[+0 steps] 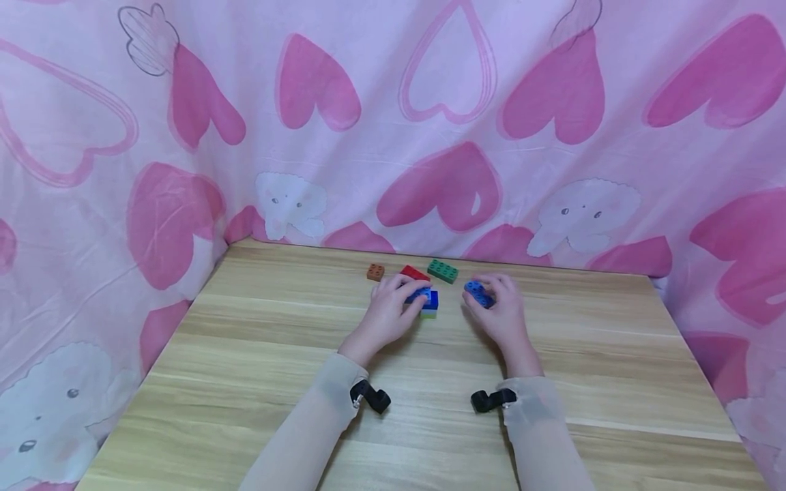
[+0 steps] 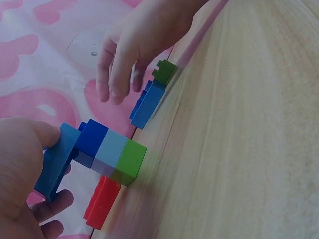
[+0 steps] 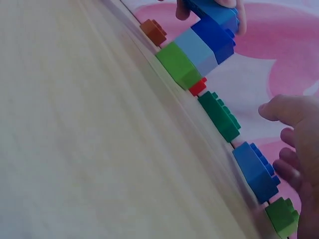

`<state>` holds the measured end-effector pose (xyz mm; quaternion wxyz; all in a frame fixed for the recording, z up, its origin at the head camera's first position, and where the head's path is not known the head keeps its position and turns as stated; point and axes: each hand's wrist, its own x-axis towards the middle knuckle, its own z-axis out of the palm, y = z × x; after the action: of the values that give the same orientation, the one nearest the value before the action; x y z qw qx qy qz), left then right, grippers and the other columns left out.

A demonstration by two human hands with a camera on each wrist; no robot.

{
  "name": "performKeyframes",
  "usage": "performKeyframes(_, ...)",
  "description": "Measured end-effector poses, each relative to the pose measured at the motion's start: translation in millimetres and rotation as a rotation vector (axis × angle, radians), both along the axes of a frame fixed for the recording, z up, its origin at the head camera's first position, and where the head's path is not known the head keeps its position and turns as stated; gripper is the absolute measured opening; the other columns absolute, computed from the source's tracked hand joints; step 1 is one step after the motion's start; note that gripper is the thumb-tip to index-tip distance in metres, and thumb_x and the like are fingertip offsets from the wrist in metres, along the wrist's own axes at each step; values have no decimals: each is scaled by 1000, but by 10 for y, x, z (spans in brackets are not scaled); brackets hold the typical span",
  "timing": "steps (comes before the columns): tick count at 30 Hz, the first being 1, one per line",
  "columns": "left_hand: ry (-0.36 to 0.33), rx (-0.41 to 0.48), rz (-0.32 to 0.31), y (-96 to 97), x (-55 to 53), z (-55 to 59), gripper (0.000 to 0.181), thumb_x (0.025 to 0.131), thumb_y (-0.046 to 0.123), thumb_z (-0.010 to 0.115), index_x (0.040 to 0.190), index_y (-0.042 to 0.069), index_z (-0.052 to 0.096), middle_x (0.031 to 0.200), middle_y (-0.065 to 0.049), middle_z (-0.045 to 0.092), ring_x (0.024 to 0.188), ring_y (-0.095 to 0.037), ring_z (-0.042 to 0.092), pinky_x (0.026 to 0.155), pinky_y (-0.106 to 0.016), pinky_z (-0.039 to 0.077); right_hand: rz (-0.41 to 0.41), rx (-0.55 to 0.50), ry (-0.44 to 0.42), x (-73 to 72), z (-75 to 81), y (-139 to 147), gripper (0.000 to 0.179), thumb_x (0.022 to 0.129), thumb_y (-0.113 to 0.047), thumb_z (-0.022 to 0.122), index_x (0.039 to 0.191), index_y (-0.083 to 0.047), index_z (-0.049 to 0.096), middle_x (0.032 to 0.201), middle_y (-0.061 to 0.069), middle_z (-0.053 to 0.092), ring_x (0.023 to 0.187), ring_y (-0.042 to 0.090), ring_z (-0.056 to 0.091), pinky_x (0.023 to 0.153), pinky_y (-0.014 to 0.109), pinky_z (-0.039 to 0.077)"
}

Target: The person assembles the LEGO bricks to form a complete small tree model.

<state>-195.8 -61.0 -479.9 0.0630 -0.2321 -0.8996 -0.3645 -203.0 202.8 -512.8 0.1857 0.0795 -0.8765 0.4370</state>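
Note:
My left hand (image 1: 383, 310) pinches a long blue brick (image 2: 58, 162) between thumb and fingers, at the top of a small stack. Below that brick come a dark blue brick (image 2: 93, 138), a light blue brick (image 2: 110, 148) and a lime green brick (image 2: 130, 158) at the bottom. Over another blue brick (image 1: 477, 293) on the table hovers my right hand (image 1: 506, 310), its fingers relaxed and apart from it in the right wrist view. A smaller green brick (image 3: 282, 217) lies just past that blue brick, hidden behind the hand in the head view.
Behind the stack lie a red brick (image 1: 415, 273), a dark green brick (image 1: 443, 271) and a small orange-brown brick (image 1: 376, 272). The wooden table (image 1: 258, 382) ends at a pink curtain (image 1: 368, 170) with hearts. Each sleeve carries a black wrist mount.

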Motion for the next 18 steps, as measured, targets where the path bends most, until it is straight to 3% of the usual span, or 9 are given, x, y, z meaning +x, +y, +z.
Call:
performKeyframes(13, 0, 8, 0, -5, -9, -5, 36, 112, 28, 65, 147, 17, 70, 139, -9, 65, 133, -33, 54, 112, -56, 40, -23, 93, -194, -18, -25, 7, 46, 101, -27, 79, 142, -9, 69, 149, 21, 53, 138, 44, 47, 114, 68, 42)
performKeyframes(18, -1, 4, 0, -6, -6, -4, 37, 112, 29, 66, 147, 19, 70, 139, -9, 65, 133, -32, 54, 110, -55, 41, -16, 126, -217, -25, -26, 24, 50, 102, -26, 77, 147, -9, 65, 152, 22, 53, 139, 46, 48, 116, 69, 41)
